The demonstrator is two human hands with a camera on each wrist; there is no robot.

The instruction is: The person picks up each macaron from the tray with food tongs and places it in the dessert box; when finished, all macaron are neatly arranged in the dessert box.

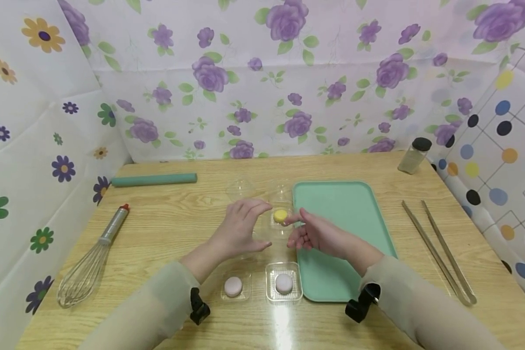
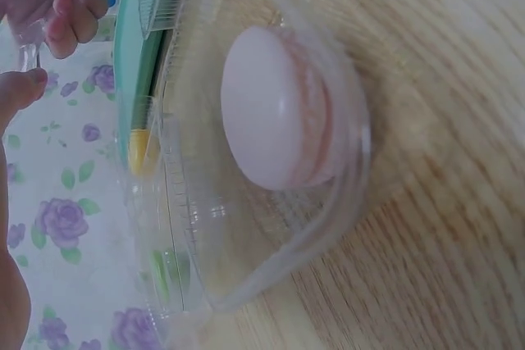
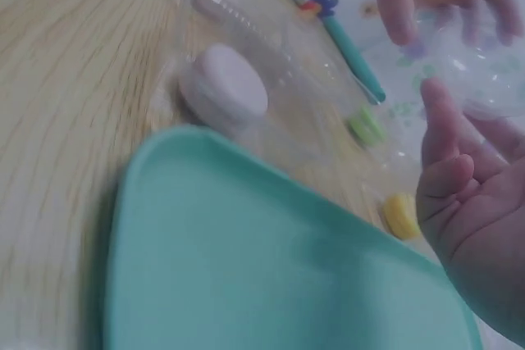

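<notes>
In the head view my left hand (image 1: 240,228) is curved, thumb and fingers spread apart at the edge of a clear plastic piece, perhaps a lid. My right hand (image 1: 319,236) faces it, index finger stretched left and other fingers curled. The clear piece (image 3: 484,63) shows between both hands in the right wrist view. Beneath them lies a yellow macaron (image 1: 281,216) in a clear container. Nearer stand two clear containers, each with a pink macaron (image 1: 233,287), (image 1: 284,283) inside. A green macaron (image 3: 367,126) is hidden behind my left hand in the head view.
A green tray (image 1: 345,287) lies at right under my right forearm, with metal tongs (image 1: 437,253) beyond it. A whisk (image 1: 92,262) and a green roll (image 1: 154,180) are at left. A black-capped jar (image 1: 414,155) stands at the back right.
</notes>
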